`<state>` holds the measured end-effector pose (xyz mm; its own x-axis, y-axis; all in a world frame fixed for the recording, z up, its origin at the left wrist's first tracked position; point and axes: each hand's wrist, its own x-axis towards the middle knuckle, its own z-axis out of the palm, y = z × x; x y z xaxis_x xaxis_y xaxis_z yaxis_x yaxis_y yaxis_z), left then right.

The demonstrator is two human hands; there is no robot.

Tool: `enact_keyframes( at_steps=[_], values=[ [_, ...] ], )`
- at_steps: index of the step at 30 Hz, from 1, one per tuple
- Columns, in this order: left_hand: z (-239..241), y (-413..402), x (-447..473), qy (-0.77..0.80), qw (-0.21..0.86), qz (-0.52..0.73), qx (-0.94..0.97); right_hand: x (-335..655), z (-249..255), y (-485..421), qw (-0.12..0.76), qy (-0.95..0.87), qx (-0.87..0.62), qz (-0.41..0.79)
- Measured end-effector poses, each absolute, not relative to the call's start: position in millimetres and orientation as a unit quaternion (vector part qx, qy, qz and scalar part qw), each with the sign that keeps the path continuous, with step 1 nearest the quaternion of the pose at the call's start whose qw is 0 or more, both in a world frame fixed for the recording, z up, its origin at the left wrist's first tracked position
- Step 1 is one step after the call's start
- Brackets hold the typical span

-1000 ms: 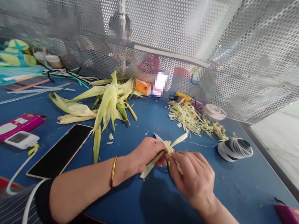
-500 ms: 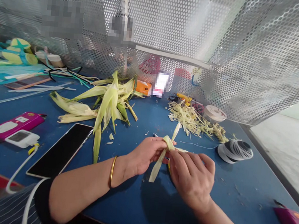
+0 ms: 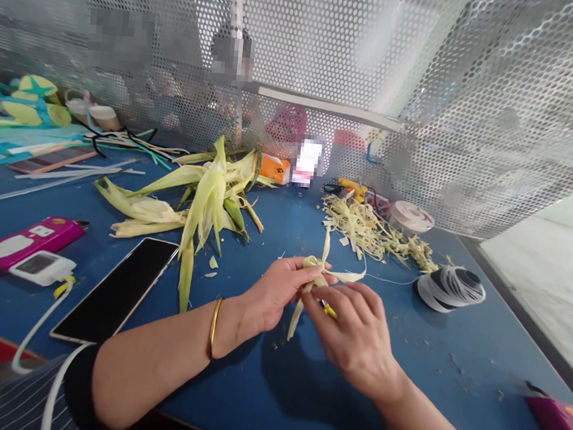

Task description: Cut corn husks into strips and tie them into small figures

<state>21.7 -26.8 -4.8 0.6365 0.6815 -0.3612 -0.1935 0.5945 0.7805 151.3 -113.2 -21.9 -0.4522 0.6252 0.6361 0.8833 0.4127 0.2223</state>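
Note:
My left hand (image 3: 280, 291), with a gold bangle on its wrist, pinches a pale yellow strip of corn husk (image 3: 322, 269) just above the blue table (image 3: 251, 386). The strip is folded into a small knot, with its ends sticking up, right and down. My right hand (image 3: 353, 335) is closed beside it, fingertips on the same strip, and something small and yellow shows under its fingers. Both hands meet at the middle of the table.
A heap of green corn husks (image 3: 202, 197) lies behind the hands. Shredded husk (image 3: 372, 232) and a reel of thread (image 3: 451, 286) are at the right. A black phone (image 3: 117, 287), a pink device (image 3: 28, 239) and a white charger (image 3: 41, 267) lie left. A perforated metal screen (image 3: 428, 87) closes the back.
The husk strip has been turned and folded tighter. Its upper end now points straight up, and the lower tail has swung from the left to hang below the hands.

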Motion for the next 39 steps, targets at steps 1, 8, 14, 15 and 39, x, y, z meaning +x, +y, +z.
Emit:
enact_keyframes(
  at_steps=[1,8,14,15,39],
  values=[
    [-6,-27,22,0.330,0.829,0.268,0.363,150,-23,-113,0.217,-0.828,-0.439,-0.272],
    [-13,-28,23,0.352,0.799,0.265,0.409,153,-24,-112,0.377,-0.768,-0.496,-0.152],
    [-9,-29,23,0.336,0.800,0.214,0.449,165,-27,-104,0.498,-0.526,-0.676,0.135],
    [-9,-30,23,0.334,0.798,0.213,0.453,166,-29,-102,0.495,-0.508,-0.683,0.174],
    [-16,-21,24,0.405,0.703,0.319,0.490,157,-24,-107,0.447,-0.702,-0.544,0.104]
  ],
)
